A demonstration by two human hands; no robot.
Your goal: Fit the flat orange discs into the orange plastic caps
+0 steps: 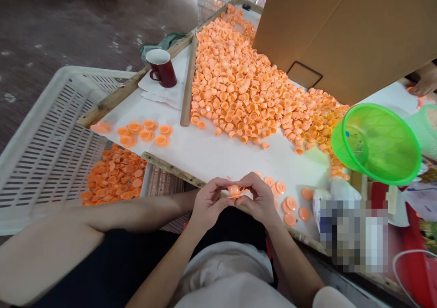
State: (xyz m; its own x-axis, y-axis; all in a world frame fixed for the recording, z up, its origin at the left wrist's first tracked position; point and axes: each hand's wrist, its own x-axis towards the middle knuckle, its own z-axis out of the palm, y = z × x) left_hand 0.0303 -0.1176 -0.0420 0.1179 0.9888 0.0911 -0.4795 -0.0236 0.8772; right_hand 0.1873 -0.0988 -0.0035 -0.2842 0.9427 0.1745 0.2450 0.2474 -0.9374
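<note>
In front of my lap, at the table's near edge, my two hands meet around a small orange toy teacup (pixel 234 190) and the orange saucer (pixel 238 196) beneath it. My left hand (pixel 210 201) pinches the cup and saucer from the left. From the other side, my right hand (pixel 258 198) has its fingertips closed on the same pieces. Whether the cup is fully seated on the saucer cannot be made out. Several loose saucers (pixel 290 203) lie just right of my right hand. A large heap of orange cups (pixel 239 89) covers the table beyond.
Cup-and-saucer pairs (pixel 146 134) stand at the table's left. A maroon mug (pixel 164 69) is behind them. A white crate (pixel 30 162) holds orange pieces. A green basin (pixel 378 144) and a cardboard box (pixel 341 34) stand right. Another person's arm (pixel 136 212) reaches in from the left.
</note>
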